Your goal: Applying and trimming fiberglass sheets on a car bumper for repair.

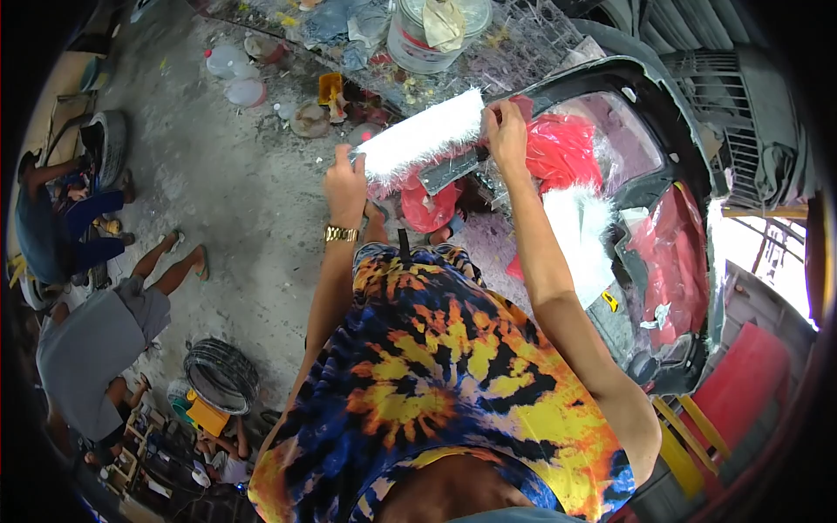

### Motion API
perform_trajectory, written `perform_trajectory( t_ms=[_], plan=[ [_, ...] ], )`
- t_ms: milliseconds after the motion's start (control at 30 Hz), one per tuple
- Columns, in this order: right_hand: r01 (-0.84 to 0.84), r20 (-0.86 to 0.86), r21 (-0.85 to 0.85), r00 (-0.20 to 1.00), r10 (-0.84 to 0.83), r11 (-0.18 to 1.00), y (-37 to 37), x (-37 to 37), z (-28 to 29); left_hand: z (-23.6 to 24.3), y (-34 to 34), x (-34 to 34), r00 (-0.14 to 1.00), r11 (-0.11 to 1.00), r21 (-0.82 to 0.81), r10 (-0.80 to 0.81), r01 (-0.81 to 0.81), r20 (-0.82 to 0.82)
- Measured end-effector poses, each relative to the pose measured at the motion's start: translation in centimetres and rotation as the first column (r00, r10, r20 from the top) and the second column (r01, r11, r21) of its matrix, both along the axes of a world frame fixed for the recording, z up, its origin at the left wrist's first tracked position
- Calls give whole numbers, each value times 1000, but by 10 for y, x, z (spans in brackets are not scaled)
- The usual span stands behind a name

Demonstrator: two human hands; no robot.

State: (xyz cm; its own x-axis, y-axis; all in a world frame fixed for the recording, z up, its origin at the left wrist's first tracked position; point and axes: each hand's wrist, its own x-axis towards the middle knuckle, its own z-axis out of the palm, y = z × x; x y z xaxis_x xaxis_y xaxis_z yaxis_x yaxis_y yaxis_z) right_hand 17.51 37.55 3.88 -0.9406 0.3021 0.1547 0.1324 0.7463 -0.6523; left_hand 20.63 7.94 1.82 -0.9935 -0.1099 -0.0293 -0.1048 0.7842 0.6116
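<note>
A white strip of fiberglass mat [423, 137] with frayed edges stretches between my two hands. My left hand [346, 185], a gold watch [341, 234] on its wrist, is closed on the strip's left end. At the upper right corner, my right hand [506, 135] pinches the strip. Below it lies a dark flat piece [449, 172] beside red plastic. A second white frayed mat [579, 244] rests under my right forearm, on the near side of a large black moulded frame [693, 148]. Red plastic film [562, 144] covers part of that frame.
A yellow cutter [609, 301] lies by the second mat. At the far side stands a white bucket [427, 39] on a stained surface. Clear jugs [244, 91] sit on the concrete floor. Tires [221, 375] and other people [100, 349] are at the left.
</note>
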Motion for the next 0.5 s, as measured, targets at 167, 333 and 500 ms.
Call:
perform_trajectory(
  t_ms=[167,333,500],
  plan=[
    [-374,25,322,922,387,870,-30,39,17,19,8,12,952,967,-59,-255,249,-167],
    [-676,349,376,737,579,634,-60,63,2,0,24,20,735,706,-260,-678,658,19],
    [-710,397,440,703,591,549,-52,59,-7,-18,19,24,719,697,-280,-695,660,-35]
  ],
)
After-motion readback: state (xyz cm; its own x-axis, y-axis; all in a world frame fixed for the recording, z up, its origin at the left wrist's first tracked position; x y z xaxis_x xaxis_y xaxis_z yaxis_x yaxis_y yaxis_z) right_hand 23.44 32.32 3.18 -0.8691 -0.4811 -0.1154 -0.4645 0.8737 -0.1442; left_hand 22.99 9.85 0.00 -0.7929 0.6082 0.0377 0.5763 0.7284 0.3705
